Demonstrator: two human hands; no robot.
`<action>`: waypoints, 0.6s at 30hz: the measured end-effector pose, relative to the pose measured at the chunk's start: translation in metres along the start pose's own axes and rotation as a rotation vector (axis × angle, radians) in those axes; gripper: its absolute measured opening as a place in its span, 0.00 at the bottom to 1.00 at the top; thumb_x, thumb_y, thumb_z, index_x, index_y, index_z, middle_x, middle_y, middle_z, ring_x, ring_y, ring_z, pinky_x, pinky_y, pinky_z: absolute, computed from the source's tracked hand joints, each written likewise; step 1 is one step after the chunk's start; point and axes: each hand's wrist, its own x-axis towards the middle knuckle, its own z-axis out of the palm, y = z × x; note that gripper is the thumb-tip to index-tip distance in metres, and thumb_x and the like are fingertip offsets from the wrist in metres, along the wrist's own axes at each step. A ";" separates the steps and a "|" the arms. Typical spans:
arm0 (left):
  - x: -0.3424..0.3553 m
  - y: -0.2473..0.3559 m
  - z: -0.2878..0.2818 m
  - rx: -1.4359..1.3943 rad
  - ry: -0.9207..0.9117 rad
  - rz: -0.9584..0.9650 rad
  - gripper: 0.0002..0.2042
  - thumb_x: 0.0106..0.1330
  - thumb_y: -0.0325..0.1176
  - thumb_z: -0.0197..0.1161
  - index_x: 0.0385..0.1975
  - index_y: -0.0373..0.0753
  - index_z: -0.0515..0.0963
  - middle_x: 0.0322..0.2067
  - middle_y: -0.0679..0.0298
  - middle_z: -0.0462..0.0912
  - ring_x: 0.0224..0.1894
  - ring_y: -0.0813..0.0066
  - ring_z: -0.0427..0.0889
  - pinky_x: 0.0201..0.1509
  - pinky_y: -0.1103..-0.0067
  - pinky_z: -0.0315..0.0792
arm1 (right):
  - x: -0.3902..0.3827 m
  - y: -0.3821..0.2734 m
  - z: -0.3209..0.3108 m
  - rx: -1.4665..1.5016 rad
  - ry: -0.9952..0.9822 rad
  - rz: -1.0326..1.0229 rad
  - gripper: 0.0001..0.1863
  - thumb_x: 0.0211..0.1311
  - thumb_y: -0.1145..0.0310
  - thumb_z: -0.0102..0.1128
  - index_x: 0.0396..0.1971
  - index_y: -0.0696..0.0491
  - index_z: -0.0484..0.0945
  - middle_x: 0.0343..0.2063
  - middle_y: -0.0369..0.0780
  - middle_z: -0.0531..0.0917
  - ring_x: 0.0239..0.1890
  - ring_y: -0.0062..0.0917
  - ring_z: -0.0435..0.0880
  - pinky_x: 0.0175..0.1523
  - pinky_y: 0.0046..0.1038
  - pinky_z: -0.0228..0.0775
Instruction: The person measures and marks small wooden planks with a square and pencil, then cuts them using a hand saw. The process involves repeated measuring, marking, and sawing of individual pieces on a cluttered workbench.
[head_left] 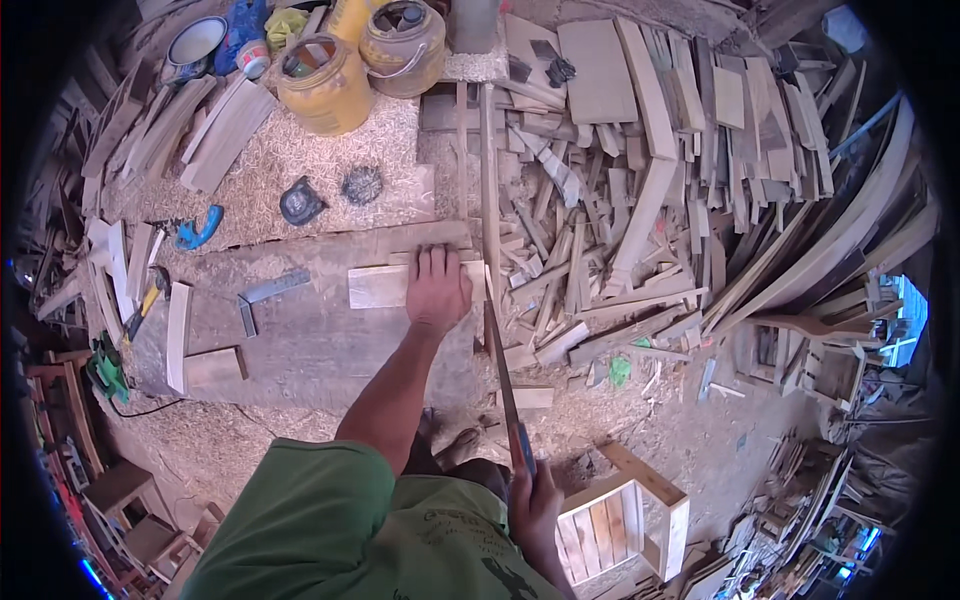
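My left hand (438, 292) lies across a short pale wooden board (378, 287) on the workbench, its fingers bent over the far edge and holding it down. The board's right end reaches the bench's right edge. My right hand (535, 495) is closed round the blue-marked handle of a handsaw (507, 390). The narrow dark blade points away from me, its far end beside the board's right end. Whether its teeth touch the wood I cannot tell. Left of the board lies a metal try square (272, 290).
Left on the bench (320, 350) are a hammer (146, 303), a blue-handled tool (200, 228) and wood strips (178, 335). Yellow buckets (325, 90) stand on shavings at the back. Scrap wood (560, 250) is heaped at right. A wooden frame (625, 520) stands beside my right hand.
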 end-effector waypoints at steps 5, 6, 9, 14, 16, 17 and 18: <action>-0.005 0.002 0.005 -0.006 -0.047 0.006 0.22 0.73 0.40 0.60 0.60 0.31 0.78 0.57 0.44 0.78 0.63 0.42 0.76 0.77 0.50 0.67 | 0.174 -0.017 0.078 -0.075 -0.017 -0.055 0.26 0.86 0.49 0.57 0.39 0.61 0.80 0.28 0.63 0.84 0.37 0.68 0.84 0.37 0.59 0.72; -0.003 0.002 0.006 -0.012 -0.054 -0.003 0.22 0.73 0.39 0.60 0.60 0.32 0.78 0.56 0.45 0.78 0.62 0.42 0.76 0.77 0.51 0.67 | 0.178 -0.025 0.075 -0.049 -0.032 -0.056 0.26 0.86 0.49 0.56 0.40 0.61 0.80 0.28 0.62 0.84 0.37 0.68 0.85 0.37 0.59 0.72; -0.013 0.001 0.001 0.018 -0.133 -0.042 0.24 0.75 0.42 0.59 0.63 0.32 0.77 0.58 0.46 0.78 0.64 0.43 0.76 0.79 0.51 0.65 | 0.137 -0.024 0.053 -0.004 -0.085 -0.003 0.23 0.86 0.52 0.57 0.43 0.61 0.82 0.28 0.62 0.85 0.37 0.66 0.87 0.37 0.56 0.74; -0.002 0.003 -0.001 0.051 -0.078 -0.020 0.24 0.76 0.43 0.59 0.64 0.32 0.77 0.59 0.46 0.78 0.65 0.45 0.76 0.83 0.50 0.62 | 0.000 -0.002 -0.015 -0.006 -0.064 0.079 0.18 0.84 0.58 0.61 0.54 0.58 0.85 0.34 0.61 0.89 0.38 0.58 0.93 0.39 0.50 0.82; -0.002 0.006 0.001 0.036 -0.063 -0.004 0.24 0.75 0.41 0.59 0.64 0.31 0.77 0.58 0.46 0.79 0.64 0.44 0.76 0.82 0.50 0.63 | 0.035 0.006 0.005 -0.125 -0.107 0.132 0.18 0.85 0.57 0.59 0.50 0.59 0.85 0.34 0.62 0.88 0.40 0.62 0.91 0.39 0.54 0.81; 0.002 0.009 0.003 0.023 -0.057 0.015 0.25 0.75 0.41 0.59 0.64 0.30 0.77 0.57 0.45 0.79 0.63 0.43 0.77 0.80 0.51 0.65 | 0.081 0.014 0.035 -0.061 -0.101 0.212 0.22 0.86 0.53 0.57 0.45 0.60 0.83 0.33 0.63 0.87 0.41 0.66 0.89 0.39 0.58 0.77; -0.001 0.007 0.003 0.018 -0.053 0.018 0.25 0.74 0.40 0.59 0.65 0.30 0.77 0.56 0.45 0.79 0.61 0.43 0.77 0.78 0.51 0.67 | 0.133 0.029 0.072 -0.009 -0.002 0.023 0.26 0.86 0.50 0.56 0.43 0.61 0.82 0.32 0.64 0.86 0.41 0.68 0.87 0.39 0.61 0.74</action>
